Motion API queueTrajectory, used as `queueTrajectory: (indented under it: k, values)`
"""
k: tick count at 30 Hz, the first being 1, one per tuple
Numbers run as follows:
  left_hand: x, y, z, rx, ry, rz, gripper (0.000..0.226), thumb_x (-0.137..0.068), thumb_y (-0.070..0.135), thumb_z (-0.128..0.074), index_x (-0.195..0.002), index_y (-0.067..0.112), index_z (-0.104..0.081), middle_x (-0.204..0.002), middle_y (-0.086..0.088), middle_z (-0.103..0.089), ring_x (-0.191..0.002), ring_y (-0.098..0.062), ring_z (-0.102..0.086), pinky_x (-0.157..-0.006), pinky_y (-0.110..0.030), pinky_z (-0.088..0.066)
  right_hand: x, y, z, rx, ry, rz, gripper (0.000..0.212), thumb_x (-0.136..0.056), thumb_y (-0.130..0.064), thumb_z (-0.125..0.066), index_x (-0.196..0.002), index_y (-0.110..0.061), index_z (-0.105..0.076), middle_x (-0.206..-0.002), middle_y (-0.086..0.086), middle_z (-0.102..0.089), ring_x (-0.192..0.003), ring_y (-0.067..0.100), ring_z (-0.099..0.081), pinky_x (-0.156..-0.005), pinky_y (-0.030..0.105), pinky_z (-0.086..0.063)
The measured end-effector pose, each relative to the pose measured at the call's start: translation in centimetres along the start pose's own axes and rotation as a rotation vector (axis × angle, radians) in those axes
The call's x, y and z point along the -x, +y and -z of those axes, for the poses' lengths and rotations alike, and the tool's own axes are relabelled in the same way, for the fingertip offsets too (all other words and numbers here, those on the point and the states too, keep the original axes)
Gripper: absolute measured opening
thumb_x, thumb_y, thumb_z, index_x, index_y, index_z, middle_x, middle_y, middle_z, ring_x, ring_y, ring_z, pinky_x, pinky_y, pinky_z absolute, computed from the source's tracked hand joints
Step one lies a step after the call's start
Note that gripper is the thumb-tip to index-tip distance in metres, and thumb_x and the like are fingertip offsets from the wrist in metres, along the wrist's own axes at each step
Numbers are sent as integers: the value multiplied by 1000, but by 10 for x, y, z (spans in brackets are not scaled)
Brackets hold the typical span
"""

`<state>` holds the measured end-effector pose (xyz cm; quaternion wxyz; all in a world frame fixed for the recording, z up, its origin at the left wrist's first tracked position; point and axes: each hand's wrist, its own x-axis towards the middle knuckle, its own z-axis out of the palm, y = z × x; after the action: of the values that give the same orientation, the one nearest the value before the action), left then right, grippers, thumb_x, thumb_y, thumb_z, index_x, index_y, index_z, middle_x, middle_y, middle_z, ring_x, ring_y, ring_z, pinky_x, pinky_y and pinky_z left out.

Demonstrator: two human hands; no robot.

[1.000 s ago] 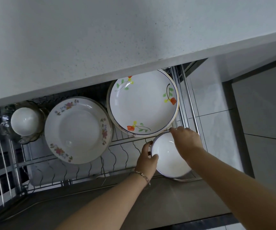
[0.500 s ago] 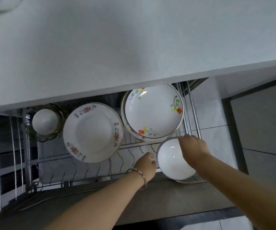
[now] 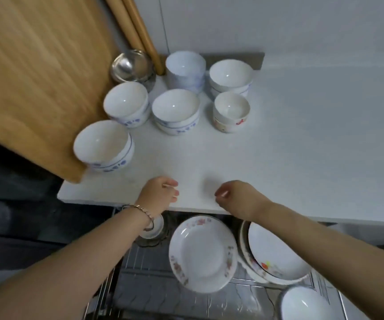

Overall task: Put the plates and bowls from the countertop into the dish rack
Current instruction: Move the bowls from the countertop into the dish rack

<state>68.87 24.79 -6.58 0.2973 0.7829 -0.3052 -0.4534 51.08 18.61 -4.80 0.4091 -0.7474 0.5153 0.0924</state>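
Several white bowls stand in small stacks on the white countertop (image 3: pixel 278 144): a blue-patterned stack (image 3: pixel 103 146) at the near left, two stacks (image 3: pixel 175 110) behind it, more (image 3: pixel 230 76) further back. Below the counter edge, the wire dish rack (image 3: pixel 154 273) holds a floral plate (image 3: pixel 202 250), orange-flower plates (image 3: pixel 276 257) and a white bowl (image 3: pixel 304 303) at its right front. My left hand (image 3: pixel 161 192) and my right hand (image 3: pixel 235 197) hover over the counter's front edge, fingers loosely curled, holding nothing.
A wooden cutting board (image 3: pixel 36 72) leans at the left, with two wooden rolling pins (image 3: pixel 138 26) and a steel ladle (image 3: pixel 131 65) behind it. A small cup on a glass dish (image 3: pixel 154 229) sits in the rack's left part.
Both hands let go of the white bowl in the rack and rose to the counter's front edge. The view swung up from the rack to the countertop bowls.
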Motion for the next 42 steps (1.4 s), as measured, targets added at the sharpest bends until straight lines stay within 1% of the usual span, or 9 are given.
queueTrajectory:
  k: [4, 8, 12, 18, 25, 30, 33, 36, 42]
  values:
    - [-24, 5, 78, 78, 70, 86, 22, -94, 3, -38, -81, 11, -53, -72, -5, -57, -59, -12, -52, -37, -12, -40, -56, -80, -6, -319, 8, -51, 37, -93, -24, -47, -109, 5, -63, -96, 14, -69, -80, 25, -62, -75, 31, -51]
    - [-39, -11, 134, 191, -31, 272, 32, -99, 10, -31, -69, 16, -43, -69, -2, -47, -60, -13, -44, -54, -22, -32, -104, -153, -30, -517, -43, -152, 46, -94, -34, -47, -118, 4, -54, -95, 13, -60, -62, 22, -57, -56, 25, -47]
    - [-61, -40, 169, 102, 67, 259, 28, -96, 10, -43, -70, 19, -48, -72, 1, -55, -60, -12, -52, -56, -25, -42, -148, -200, -64, -688, -48, -192, 46, -90, -41, -54, -119, -5, -49, -98, 15, -57, -61, 22, -59, -58, 29, -52]
    - [-73, -51, 190, 309, 37, 314, 25, -94, 6, -40, -72, 17, -44, -71, -2, -43, -59, -15, -44, -55, -23, -33, -163, -208, -84, -896, 46, -227, 26, -81, -1, -48, -105, -11, -55, -81, 15, -58, -58, 25, -56, -72, 43, -58]
    - [-44, -32, 154, 311, -164, 258, 26, -94, 23, -49, -116, 29, -36, -92, 3, -50, -65, -28, -63, -74, -37, -54, -96, -135, -64, -853, 47, -265, 41, -82, 2, -48, -121, -11, -56, -84, 16, -61, -67, 28, -60, -63, 35, -60]
    - [0, -25, 82, 245, -307, 226, 37, -92, 3, -41, -119, 28, -35, -101, -8, -57, -40, -23, -64, -48, -31, -57, -15, -56, -42, -831, 18, -231, 42, -83, 10, -44, -112, -18, -58, -82, 7, -63, -65, 22, -63, -60, 30, -60]
    - [30, -28, 24, 224, -353, 177, 51, -87, -9, -36, -121, 30, -36, -102, -3, -55, -58, -28, -62, -46, -32, -57, 31, 0, -32, -766, 9, -238, 41, -84, 9, -46, -100, -28, -56, -77, 7, -64, -52, 14, -66, -57, 28, -61]
    - [60, -37, -38, 189, -393, 143, 55, -87, -10, -37, -118, 35, -34, -99, 5, -53, -68, -22, -60, -44, -31, -56, 71, 59, -31, -655, 4, -313, 41, -82, 3, -52, -108, -29, -53, -77, 10, -65, -70, 27, -65, -81, 46, -56]
    - [110, -69, -171, 63, -544, 162, 57, -86, -5, -41, -124, 38, -37, -105, 7, -56, -87, -18, -61, -50, -28, -58, 126, 180, -34, -271, 103, -306, 47, -90, -19, -55, -134, -30, -44, -113, -3, -57, -80, 11, -55, -77, 20, -41]
